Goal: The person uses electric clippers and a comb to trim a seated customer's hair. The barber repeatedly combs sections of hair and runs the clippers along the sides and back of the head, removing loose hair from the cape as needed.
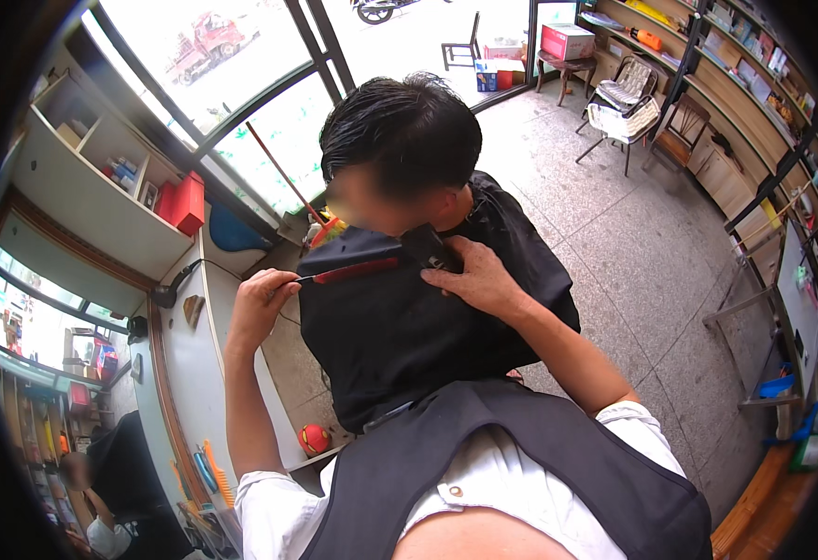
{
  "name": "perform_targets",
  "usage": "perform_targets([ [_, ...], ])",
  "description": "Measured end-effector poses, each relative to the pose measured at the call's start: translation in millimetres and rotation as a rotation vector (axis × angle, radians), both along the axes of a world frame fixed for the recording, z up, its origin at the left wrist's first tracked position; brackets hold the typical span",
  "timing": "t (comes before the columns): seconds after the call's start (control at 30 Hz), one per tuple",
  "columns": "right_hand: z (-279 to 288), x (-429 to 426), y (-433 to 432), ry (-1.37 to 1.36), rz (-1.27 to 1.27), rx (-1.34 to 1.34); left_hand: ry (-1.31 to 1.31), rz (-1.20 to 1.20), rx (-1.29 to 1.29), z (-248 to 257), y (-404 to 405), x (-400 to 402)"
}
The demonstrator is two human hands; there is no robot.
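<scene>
A seated person with short dark hair [402, 133] is in front of me, wrapped in a black barber's cape [381, 336]. My left hand [265, 304] pinches the thin handle of a red comb [356, 270], whose toothed part lies level over the cape's chest area. In my right hand [475, 273] is a black hair clipper [428, 248], its upper end close to the person's jaw. Whether the clipper touches the skin cannot be told. The fingers behind the clipper are partly hidden.
On the left run a counter [220, 336] with a mirror [66, 392], a black hair dryer [171, 288] and orange combs [218, 472]. A red ball [314, 439] lies beside the cape. Chairs [622, 115] and shelves [745, 126] stand at right; glass doors are ahead.
</scene>
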State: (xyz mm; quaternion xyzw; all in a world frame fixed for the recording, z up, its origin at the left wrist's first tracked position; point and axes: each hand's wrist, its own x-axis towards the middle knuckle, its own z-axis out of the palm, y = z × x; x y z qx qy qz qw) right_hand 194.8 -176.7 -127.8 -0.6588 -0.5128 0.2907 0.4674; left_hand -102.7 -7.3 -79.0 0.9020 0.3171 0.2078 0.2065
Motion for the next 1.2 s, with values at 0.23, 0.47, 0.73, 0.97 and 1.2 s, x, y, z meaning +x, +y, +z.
perform_targets([
  [0.23,11.8,14.0,-2.2,-0.321,-0.117,-0.088,0.009,-0.034,0.015,-1.9,0.6,6.3],
  [0.47,1.7,18.2,7.4,-0.394,-0.136,-0.062,0.017,-0.035,0.034,2.5,-1.1,7.2],
  [0.73,0.7,13.4,3.2,-0.184,-0.004,0.115,0.026,-0.035,0.027,5.8,-0.8,8.8],
  [0.97,-31.3,38.1,-27.8,0.169,-0.022,0.060,-0.161,-0.046,0.117,15.7,-7.2,25.9],
  [1.2,-29.8,62.9,-45.7,0.381,-0.083,0.088,-0.237,-0.056,0.409,50.3,-41.4,75.8],
])
